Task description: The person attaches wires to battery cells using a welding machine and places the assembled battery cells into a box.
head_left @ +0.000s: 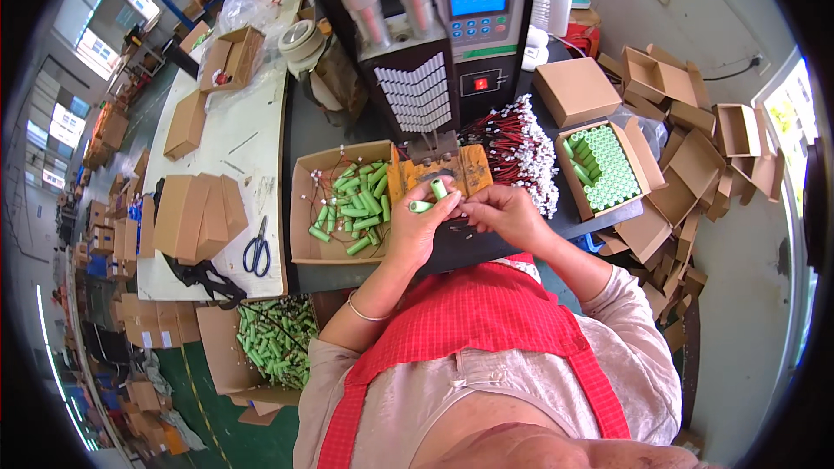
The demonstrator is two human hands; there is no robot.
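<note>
Grey workbench (304, 135) in a carton-strewn workshop; left hand (417, 227) fingers grip green cells (430, 196), right hand (504, 213) fingers pinched shut.

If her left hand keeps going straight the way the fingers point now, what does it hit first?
Probably the wooden jig under the machine's welding head. The left hand, holding green cells, points up and away toward it, with the open box of wired cells off to its left. Depth is hard to judge.

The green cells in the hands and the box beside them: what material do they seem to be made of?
Green cells, held by the left hand with the right hand close by: probably metal cylinders in a smooth plastic sleeve, judging by the even green colour and pale ends. Box: plain brown cardboard, matte, with folded flaps.
</note>
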